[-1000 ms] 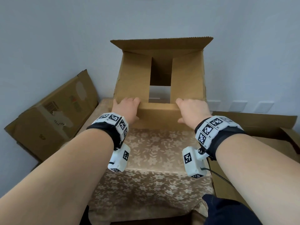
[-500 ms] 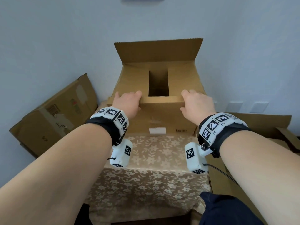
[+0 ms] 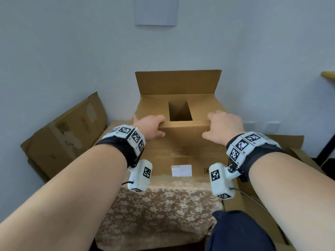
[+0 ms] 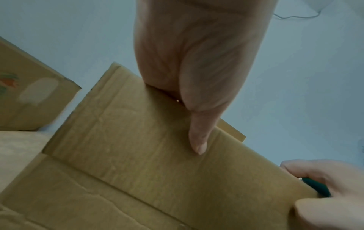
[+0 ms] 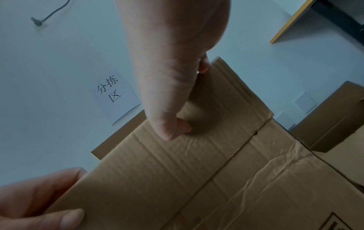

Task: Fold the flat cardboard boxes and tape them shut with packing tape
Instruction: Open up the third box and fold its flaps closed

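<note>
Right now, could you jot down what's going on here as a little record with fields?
Activity: folding a cardboard box shut on a flowered cloth
Left hand: grips the near flap, thumb on its outer face
Right hand: grips the same flap on the other side
Side flaps: folded in, gap between them
Far flap: standing up
Tape: none seen
Nearby: flattened box leaning on the wall

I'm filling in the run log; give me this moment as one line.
stage: folding box top | left hand: grips near flap | right hand: grips near flap | far flap: upright | tape: none seen
</note>
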Demonstrator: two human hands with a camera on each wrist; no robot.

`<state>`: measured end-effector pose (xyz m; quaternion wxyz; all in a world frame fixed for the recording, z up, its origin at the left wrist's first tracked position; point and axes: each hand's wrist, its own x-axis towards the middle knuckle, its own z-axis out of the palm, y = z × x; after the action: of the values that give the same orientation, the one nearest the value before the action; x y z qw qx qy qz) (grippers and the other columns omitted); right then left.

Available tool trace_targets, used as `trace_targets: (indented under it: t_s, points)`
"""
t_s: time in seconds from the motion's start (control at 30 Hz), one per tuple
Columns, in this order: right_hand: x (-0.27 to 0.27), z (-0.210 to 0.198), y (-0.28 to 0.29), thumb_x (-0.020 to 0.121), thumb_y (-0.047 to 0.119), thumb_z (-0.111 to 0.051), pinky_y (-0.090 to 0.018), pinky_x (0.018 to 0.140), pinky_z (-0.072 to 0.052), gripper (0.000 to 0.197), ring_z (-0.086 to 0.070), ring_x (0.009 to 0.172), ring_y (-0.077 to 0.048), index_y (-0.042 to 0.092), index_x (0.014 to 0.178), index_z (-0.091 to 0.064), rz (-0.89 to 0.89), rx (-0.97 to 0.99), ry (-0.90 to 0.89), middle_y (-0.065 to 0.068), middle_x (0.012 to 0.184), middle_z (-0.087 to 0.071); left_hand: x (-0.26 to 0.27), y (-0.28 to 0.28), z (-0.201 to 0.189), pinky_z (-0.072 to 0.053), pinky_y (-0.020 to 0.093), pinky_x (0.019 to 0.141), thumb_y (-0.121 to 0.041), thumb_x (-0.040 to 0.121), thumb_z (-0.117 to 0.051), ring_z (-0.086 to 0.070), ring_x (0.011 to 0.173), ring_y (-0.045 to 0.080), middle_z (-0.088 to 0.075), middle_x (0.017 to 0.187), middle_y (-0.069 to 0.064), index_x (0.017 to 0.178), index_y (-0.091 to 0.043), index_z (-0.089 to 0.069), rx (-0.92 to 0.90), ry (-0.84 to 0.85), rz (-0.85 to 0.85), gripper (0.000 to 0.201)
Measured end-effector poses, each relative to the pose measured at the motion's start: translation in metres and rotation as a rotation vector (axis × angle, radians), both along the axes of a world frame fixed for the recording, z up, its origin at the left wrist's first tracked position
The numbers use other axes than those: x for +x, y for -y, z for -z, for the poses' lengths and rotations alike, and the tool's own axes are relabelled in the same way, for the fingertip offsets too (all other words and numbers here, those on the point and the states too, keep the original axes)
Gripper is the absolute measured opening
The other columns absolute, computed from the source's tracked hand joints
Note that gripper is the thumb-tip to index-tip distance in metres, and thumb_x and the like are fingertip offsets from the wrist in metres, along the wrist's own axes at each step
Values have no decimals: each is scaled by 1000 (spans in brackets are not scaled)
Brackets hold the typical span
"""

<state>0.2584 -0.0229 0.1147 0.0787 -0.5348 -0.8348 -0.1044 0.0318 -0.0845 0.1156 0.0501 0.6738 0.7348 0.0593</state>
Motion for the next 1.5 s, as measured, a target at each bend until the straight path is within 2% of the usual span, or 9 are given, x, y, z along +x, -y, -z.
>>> trace_targets:
  t_s: [0.23,0.37,0.57,0.77,0.87,1.03,1.2,1.3,1.5]
  points:
    - [30,10,3,78,43,-58,-29,62,-44,33,-54,75,-23,21,103,-58,107,35,9,-1,87,-49,29,-23,7,-28,57,106,-35,91,-58,-44,90,14,-47,93,-7,103,-26,-41,11,21,111,22]
    - [44,13,-2,79,38,-59,-29,62,-39,34,-50,81,-25,21,108,-57,155,48,54,-3,91,-46,48,-30,29,-42,40,93,-34,92,-58,-54,98,21,-51,95,-4,104,-22,-46,-48,144,184,21]
    - [35,32,-8,81,34,-58,-29,61,-42,22,-50,74,-22,22,99,-58,79,8,88,-1,85,-52,40,-30,61,-37,52,101,-33,92,-56,-51,96,18,-54,100,-5,107,-26,-44,-148,134,178,20]
    - [-8,50,-11,80,35,-53,-32,70,-48,23,-56,81,-23,26,100,-58,-2,-140,58,1,89,-54,-6,-16,53,-39,29,81,-35,92,-58,-50,92,18,-51,99,-2,109,-19,-46,-276,65,141,26]
    - [-24,66,-10,80,39,-52,-28,62,-40,26,-57,81,-20,28,103,-58,-34,-216,47,3,89,-58,-26,-9,66,-39,30,87,-35,92,-57,-50,94,17,-52,101,-3,119,-18,-48,-273,62,81,34]
    - [-41,84,-10,84,42,-49,-29,63,-42,24,-56,80,-20,26,101,-55,-80,-274,25,4,87,-57,-49,-5,89,-29,60,104,-43,89,-57,-54,107,24,-52,102,-6,117,-31,-47,-278,41,-53,33]
    - [-42,90,-13,88,40,-43,-29,63,-45,23,-56,76,-17,26,104,-50,-83,-323,-21,5,84,-58,-46,4,97,-14,68,107,-51,89,-53,-38,130,26,-42,137,-1,139,-38,-32,-229,-16,-127,56]
    - [-38,89,-12,89,38,-43,-27,59,-41,26,-55,74,-14,31,114,-45,-102,-329,-61,8,84,-60,-41,15,97,-5,71,107,-62,72,-67,-13,144,25,-20,155,-3,147,-44,-8,-251,-78,-47,97]
    - [-31,79,-6,87,39,-50,-26,63,-42,38,-57,91,-16,37,125,-50,-148,-300,-124,8,103,-63,-34,18,99,1,68,108,-52,53,-85,13,145,27,15,158,-5,141,-48,25,-274,-235,0,141]
